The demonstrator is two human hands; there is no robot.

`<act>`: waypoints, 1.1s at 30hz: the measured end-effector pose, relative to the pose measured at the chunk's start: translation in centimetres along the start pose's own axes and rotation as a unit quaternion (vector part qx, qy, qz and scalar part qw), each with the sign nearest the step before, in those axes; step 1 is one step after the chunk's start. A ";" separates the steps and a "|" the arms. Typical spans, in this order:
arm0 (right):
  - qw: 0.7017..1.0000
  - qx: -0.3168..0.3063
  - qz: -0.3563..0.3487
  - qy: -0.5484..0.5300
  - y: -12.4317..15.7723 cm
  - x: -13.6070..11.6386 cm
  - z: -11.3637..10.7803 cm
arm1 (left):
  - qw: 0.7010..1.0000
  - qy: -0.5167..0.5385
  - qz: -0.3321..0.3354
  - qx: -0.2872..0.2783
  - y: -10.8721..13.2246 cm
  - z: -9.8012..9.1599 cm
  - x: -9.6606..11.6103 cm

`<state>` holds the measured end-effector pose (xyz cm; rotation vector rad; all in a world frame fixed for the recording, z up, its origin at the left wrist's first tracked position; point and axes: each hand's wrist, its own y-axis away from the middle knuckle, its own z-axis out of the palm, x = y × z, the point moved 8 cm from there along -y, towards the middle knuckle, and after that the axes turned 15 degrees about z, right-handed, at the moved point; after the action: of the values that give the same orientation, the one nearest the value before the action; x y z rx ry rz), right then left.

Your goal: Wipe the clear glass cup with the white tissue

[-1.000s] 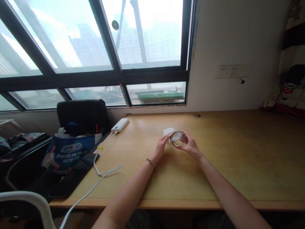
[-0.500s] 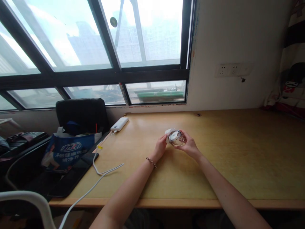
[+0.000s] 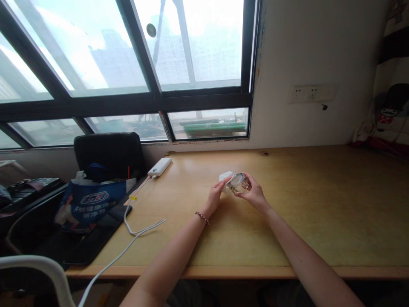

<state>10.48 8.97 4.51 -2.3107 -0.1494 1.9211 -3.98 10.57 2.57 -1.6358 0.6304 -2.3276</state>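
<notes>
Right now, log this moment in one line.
right hand: holds clear glass | left hand: fingertips on clear glass | white object: behind it on desk

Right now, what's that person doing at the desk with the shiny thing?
A person at a wooden desk has a small clear glass between both hands. The right hand cups it, tilted so its mouth faces the person, and the left hand has its fingertips at the rim. A bit of white paper shows just behind the glass. Off to the left lies a power bank with a white cable.
</notes>
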 end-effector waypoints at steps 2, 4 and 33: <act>1.000 -0.020 -0.002 -0.008 0.0 0.1 0.3 | 1.000 -0.018 0.017 -0.002 -0.1 -0.2 0.2; 0.999 -0.043 -0.001 -0.016 0.1 0.2 0.7 | 0.999 -0.029 0.027 -0.004 -0.1 -0.3 0.4; 0.997 0.065 0.023 -0.036 -1.3 2.9 -0.8 | 0.927 -0.279 0.193 -0.157 1.1 3.1 5.9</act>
<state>11.78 10.65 2.09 -2.1825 0.0215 1.9734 -3.26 6.51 7.86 -1.9667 1.0989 -1.4419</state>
